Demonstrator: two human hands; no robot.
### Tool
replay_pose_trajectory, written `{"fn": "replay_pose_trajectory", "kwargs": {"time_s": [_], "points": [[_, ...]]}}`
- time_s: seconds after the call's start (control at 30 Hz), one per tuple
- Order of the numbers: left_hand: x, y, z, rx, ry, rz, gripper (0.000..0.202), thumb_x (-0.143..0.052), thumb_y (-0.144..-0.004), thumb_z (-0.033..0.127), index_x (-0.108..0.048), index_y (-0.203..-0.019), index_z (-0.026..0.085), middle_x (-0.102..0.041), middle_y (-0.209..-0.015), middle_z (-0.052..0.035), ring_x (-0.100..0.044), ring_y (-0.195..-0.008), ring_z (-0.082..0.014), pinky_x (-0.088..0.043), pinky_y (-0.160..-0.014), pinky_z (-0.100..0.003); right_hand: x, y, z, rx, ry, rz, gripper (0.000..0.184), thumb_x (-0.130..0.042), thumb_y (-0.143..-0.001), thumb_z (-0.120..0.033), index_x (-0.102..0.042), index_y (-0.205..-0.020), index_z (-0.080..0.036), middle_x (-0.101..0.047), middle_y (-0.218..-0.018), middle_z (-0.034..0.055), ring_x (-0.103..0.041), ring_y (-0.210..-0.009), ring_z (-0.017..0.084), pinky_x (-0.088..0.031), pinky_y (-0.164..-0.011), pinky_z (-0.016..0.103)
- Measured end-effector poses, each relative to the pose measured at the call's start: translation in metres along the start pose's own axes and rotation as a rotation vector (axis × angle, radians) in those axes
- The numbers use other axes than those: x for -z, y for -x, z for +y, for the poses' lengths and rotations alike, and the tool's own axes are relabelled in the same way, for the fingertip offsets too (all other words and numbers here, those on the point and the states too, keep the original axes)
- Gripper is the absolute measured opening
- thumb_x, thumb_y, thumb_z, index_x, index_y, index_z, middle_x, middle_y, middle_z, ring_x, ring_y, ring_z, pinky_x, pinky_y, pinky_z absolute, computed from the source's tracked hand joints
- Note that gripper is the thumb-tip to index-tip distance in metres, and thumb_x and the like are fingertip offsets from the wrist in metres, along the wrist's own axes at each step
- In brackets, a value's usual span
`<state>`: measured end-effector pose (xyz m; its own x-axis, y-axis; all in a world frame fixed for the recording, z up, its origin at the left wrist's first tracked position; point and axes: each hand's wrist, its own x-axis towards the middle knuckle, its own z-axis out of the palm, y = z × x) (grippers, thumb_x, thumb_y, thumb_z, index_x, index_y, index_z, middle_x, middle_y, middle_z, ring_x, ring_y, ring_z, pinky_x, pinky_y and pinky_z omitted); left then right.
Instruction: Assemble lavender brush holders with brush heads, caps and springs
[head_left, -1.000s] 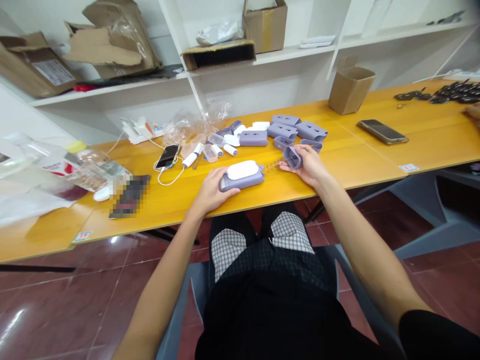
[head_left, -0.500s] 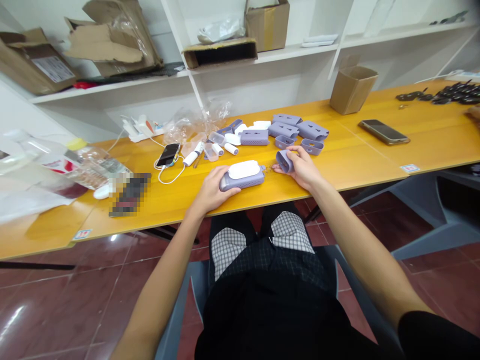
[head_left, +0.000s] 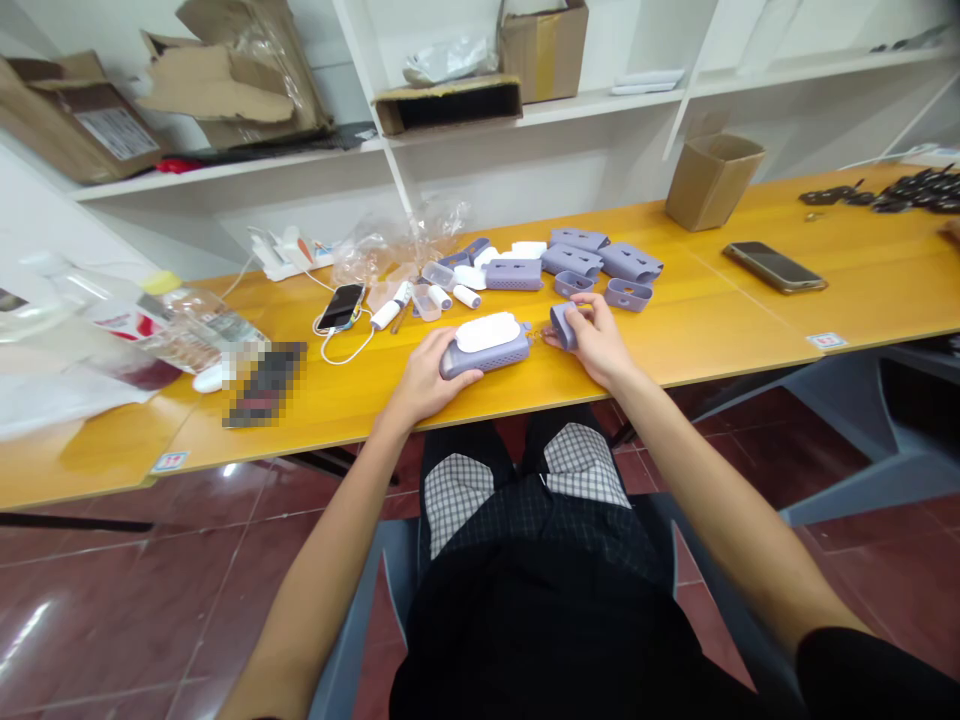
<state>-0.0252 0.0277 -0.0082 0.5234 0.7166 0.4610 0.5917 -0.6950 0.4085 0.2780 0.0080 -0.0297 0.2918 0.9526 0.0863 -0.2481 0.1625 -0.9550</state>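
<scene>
My left hand (head_left: 429,378) is wrapped round the left end of a purple plastic housing (head_left: 491,358) with small holes along its side. An oval white cover (head_left: 487,332) lies on top of that housing. Just to the right, my right hand (head_left: 598,342) pinches a small purple plastic end cap (head_left: 562,327), which is apart from the housing. Between the two, small thin coils or wires (head_left: 537,335) show at the housing's right end; they are too small to make out. Behind the hands lie several more purple housings (head_left: 514,274) and loose end caps (head_left: 628,294).
White cylinders (head_left: 466,296) and clear plastic cups lie behind my left hand. A phone (head_left: 341,306) with a white cable is to the left, plastic bottles (head_left: 202,312) farther left. Another phone (head_left: 774,267) and a cardboard box (head_left: 714,182) stand right. Shelves rise behind the table.
My right hand has moved slightly left with the end cap, closer to the housing. My left hand still holds the housing. The whole view has shifted slightly.
</scene>
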Motion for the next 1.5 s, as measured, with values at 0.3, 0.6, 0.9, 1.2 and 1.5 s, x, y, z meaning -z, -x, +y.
{"fn": "replay_pose_trajectory", "kwargs": {"time_s": [0.3,0.6,0.9,1.2,1.5], "points": [[0.0,0.002,-0.001,-0.018,0.007,0.016,0.07,-0.077,-0.091,0.058,-0.056,-0.146,0.02,-0.063,-0.147,-0.0167,-0.061,-0.136,-0.0368,-0.049,-0.119,-0.058,-0.007,0.007,0.002,-0.033,-0.007,-0.052,0.03,-0.069,-0.095,-0.043,-0.048,-0.114,-0.034,-0.06,-0.109,0.0001,-0.074,-0.085,0.018,-0.068,-0.085,0.047],[0.0,0.001,0.0,-0.045,0.007,-0.001,0.072,-0.078,-0.091,0.057,-0.055,-0.148,0.021,-0.062,-0.148,-0.0172,-0.061,-0.138,-0.0375,-0.05,-0.119,-0.058,-0.022,0.018,-0.002,-0.129,-0.091,-0.065,0.027,-0.071,-0.094,-0.04,-0.051,-0.111,-0.034,-0.064,-0.107,-0.0012,-0.073,-0.088,0.018,-0.067,-0.08,0.044],[0.0,0.002,0.001,-0.04,0.009,-0.019,0.074,-0.077,-0.091,0.059,-0.055,-0.15,0.021,-0.06,-0.151,-0.0169,-0.059,-0.14,-0.0376,-0.048,-0.121,-0.058,-0.023,0.019,-0.002,-0.119,-0.056,-0.065,0.031,-0.072,-0.092,-0.045,-0.051,-0.111,-0.034,-0.062,-0.105,-0.0027,-0.068,-0.084,0.016,-0.064,-0.074,0.038],[-0.001,0.002,0.003,-0.063,0.017,-0.04,0.071,-0.08,-0.09,0.054,-0.056,-0.148,0.021,-0.061,-0.149,-0.0166,-0.061,-0.139,-0.0363,-0.049,-0.121,-0.056,-0.031,0.024,-0.001,-0.132,-0.045,-0.064,0.025,-0.07,-0.092,-0.043,-0.056,-0.111,-0.033,-0.058,-0.097,-0.0025,-0.057,-0.077,0.014,-0.049,-0.057,0.023],[0.001,0.003,0.003,-0.085,0.036,0.022,0.074,-0.078,-0.09,0.06,-0.057,-0.149,0.022,-0.062,-0.15,-0.0162,-0.061,-0.139,-0.0362,-0.049,-0.121,-0.056,-0.027,0.02,-0.002,-0.152,-0.068,-0.068,0.025,-0.068,-0.093,-0.043,-0.052,-0.11,-0.034,-0.064,-0.104,-0.0022,-0.066,-0.083,0.015,-0.058,-0.068,0.031]]}}
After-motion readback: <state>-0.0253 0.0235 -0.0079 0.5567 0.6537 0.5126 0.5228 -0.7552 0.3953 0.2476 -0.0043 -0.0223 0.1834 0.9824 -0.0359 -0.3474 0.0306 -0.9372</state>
